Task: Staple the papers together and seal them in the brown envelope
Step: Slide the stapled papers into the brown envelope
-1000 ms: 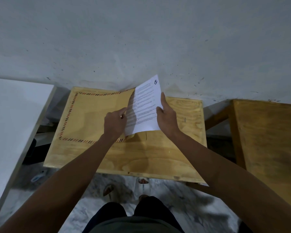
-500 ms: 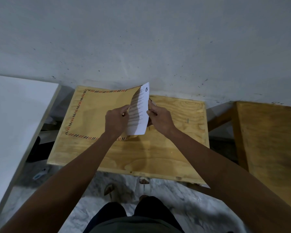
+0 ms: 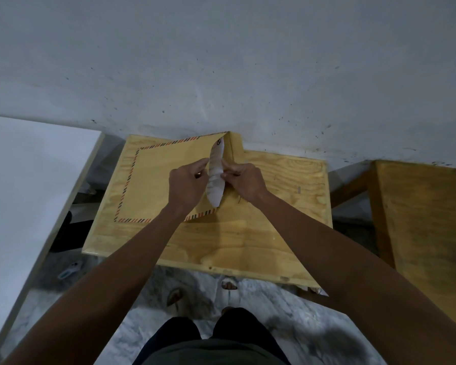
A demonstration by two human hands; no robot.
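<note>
Papers [image 3: 216, 177] slid deeper into envelope [image 3: 166, 180] (mouth edge open), both hands [image 3: 187, 187] pinching.

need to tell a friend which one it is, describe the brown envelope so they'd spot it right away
Look at the small wooden table against the grey wall. The brown envelope lies flat on its left half, under both hands. Its red and dark striped border sets it apart from the bare wood and the white papers.

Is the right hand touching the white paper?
Touching. The head view shows the right hand pinching the papers at their right edge, fingertips pressed against the sheet with no gap, over the brown envelope.
</note>
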